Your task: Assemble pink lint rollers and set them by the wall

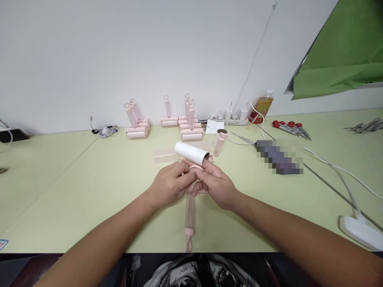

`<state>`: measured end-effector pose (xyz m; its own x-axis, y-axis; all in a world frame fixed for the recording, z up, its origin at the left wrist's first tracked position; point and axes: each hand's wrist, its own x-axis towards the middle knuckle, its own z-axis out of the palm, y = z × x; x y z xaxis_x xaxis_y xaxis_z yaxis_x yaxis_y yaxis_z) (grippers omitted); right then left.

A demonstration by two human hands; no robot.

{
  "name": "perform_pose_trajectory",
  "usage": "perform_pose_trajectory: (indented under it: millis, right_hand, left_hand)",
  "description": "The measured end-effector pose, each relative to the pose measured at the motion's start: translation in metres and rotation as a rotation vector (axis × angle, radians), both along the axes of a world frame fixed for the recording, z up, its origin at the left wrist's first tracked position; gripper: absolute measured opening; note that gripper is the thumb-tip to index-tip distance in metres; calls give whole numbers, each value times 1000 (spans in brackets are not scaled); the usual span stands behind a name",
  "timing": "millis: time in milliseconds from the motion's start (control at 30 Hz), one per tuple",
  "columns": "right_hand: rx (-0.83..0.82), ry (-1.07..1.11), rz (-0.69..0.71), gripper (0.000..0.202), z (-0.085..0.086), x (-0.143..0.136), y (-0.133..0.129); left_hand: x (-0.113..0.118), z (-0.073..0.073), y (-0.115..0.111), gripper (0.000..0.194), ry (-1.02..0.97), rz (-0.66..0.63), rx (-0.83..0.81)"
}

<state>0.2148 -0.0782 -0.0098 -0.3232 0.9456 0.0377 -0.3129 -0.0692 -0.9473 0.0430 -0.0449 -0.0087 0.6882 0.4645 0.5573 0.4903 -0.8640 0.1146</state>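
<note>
A pink lint roller point(190, 211) with a clear handle points toward the table's front edge, its heart-shaped loop nearest me. My left hand point(172, 184) is closed on the roller's pink head from the left. From the right, my right hand point(218, 184) grips the same head, fingers curled and thumb near the left thumb. A white paper roll point(191, 153) lies tilted just beyond the fingertips, its open end at my right index finger. The fingers hide much of the pink head.
Several pink rollers point(137, 131) stand along the wall. Behind the hands lie a clear pink cover point(164, 156) and a loose handle point(220, 144). A bottle point(262, 107), power strip point(239, 121), red-capped tools point(291, 128) and white cables are to the right.
</note>
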Motion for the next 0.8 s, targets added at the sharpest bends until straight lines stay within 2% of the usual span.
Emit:
perform_pose_trajectory:
  millis: [133, 233, 300, 400, 533, 700, 800]
  right_hand:
    - [34, 44, 22, 44, 0, 2, -2]
    - [49, 3, -73, 42, 2, 5, 1]
    - [52, -42, -170, 41, 5, 9, 4]
    - [23, -82, -244, 38, 8, 13, 9]
    - [39, -133, -235, 36, 2, 15, 11]
    - [164, -200, -204, 34, -11, 14, 12]
    - [212, -228, -213, 30, -13, 16, 13]
  left_hand:
    - [-13, 5, 11, 15, -179, -64, 4]
    - [-29, 11, 24, 9, -280, 45, -64]
    - [-41, 12, 34, 12, -195, 130, -185]
    - [-52, 7, 46, 17, 18, 164, -374]
    - [-50, -5, 54, 19, 133, 133, -392]
    - [-48, -10, 54, 27, 169, 76, -432]
    - [-51, -7, 53, 26, 49, 84, -487]
